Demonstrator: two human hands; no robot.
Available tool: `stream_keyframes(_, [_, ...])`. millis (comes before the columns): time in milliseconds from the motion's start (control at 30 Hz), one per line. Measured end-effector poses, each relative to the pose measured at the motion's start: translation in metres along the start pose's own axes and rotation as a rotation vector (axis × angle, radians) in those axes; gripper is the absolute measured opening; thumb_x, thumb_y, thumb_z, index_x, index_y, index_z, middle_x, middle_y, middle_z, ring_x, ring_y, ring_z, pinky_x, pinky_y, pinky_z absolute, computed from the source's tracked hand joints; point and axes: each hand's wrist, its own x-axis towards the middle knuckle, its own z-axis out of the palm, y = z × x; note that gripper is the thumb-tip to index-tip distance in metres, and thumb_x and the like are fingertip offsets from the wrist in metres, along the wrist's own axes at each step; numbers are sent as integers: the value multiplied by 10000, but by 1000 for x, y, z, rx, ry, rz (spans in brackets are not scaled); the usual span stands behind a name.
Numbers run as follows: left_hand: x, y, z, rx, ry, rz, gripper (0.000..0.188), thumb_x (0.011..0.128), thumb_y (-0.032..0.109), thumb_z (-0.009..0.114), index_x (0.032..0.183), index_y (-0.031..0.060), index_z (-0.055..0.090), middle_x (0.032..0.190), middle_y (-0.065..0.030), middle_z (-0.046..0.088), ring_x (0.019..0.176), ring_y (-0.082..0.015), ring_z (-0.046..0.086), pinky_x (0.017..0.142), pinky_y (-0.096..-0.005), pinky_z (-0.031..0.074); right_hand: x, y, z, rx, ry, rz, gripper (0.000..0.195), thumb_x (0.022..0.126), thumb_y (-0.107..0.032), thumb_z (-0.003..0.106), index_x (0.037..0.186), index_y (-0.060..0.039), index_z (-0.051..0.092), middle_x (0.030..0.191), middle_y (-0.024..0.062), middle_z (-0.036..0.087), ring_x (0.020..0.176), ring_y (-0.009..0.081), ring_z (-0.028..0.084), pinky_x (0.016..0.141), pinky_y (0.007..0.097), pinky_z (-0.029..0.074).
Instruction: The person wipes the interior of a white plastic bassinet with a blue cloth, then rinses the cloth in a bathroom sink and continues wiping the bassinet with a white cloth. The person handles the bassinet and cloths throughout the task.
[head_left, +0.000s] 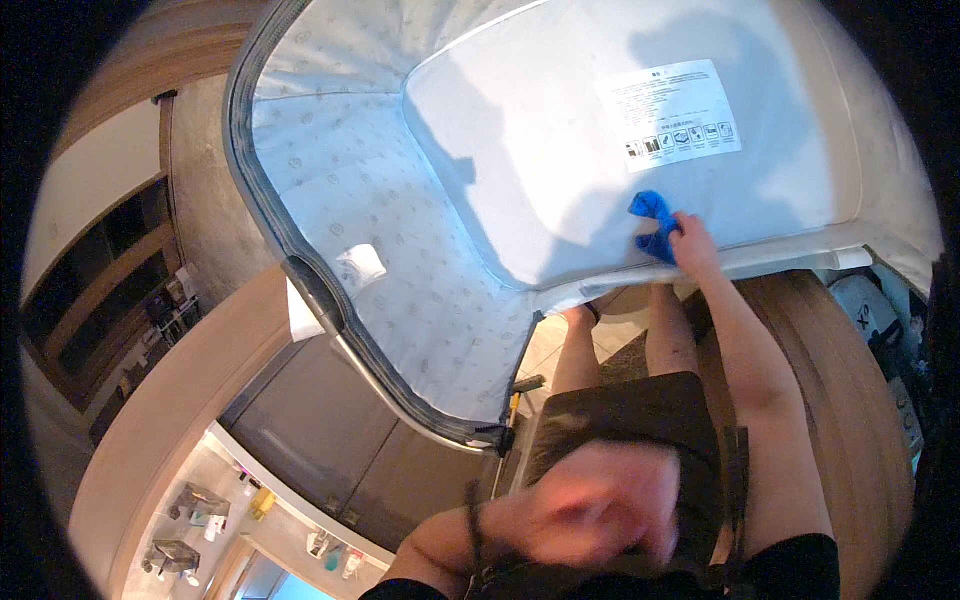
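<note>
My right hand (693, 241) grips a small crumpled blue cloth (655, 225) above the near edge of a white mattress (540, 172). The mattress lies in a bedside bassinet whose quilted light liner (397, 217) carries a small print. A white label (671, 116) with writing and pictograms is on the mattress, beyond the cloth. My left hand (607, 502) is blurred and close to the camera, in front of my lap, its fingers seemingly curled. Whether it holds anything cannot be made out.
A dark padded rail (247, 165) with a metal tube (382, 401) bounds the bassinet on the left. Beyond it stands a wooden bed frame or furniture edge (172, 390) and a lit shelf (232, 517) with small items. A wooden surface (802, 352) curves along my right.
</note>
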Motion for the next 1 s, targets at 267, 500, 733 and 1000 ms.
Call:
stream_keyframes(267, [-9, 80, 21, -13, -318, 95, 484, 705, 502, 581, 921, 70, 604, 840, -127, 562, 699, -238, 552, 597, -323, 430, -22, -76, 50, 874, -475, 185, 363, 726, -170, 504, 1062, -36, 476, 928, 120, 544, 813, 220, 529, 671, 323, 440])
stream_keyframes(500, [-23, 85, -64, 2039, 724, -54, 899, 553, 178, 746, 1279, 21, 241, 1255, -271, 214, 1135, -398, 259, 931, -483, 250, -15, -159, 0, 1670, -569, 327, 517, 770, -328, 563, 1177, -79, 363, 1073, 112, 491, 940, 254, 524, 786, 410, 461])
stream_keyframes(733, [-28, 113, -158, 2465, 1156, -253, 968, 587, 211, 735, 1334, 179, 121, 1296, -273, 189, 1043, -439, 433, 764, -436, 443, -12, -221, 25, 1986, -987, 426, 460, 798, -386, 520, 1109, -49, 477, 1053, 116, 542, 939, 248, 535, 838, 406, 425])
stream_keyframes(1000, [-43, 118, -183, 2127, 1115, -11, 673, 803, 140, 527, 1324, 16, 118, 1276, -252, 295, 1162, -365, 334, 936, -385, 302, -6, -323, 13, 2145, -447, -264, 233, 775, -141, 541, 990, -49, 548, 961, 85, 564, 877, 216, 543, 789, 353, 430])
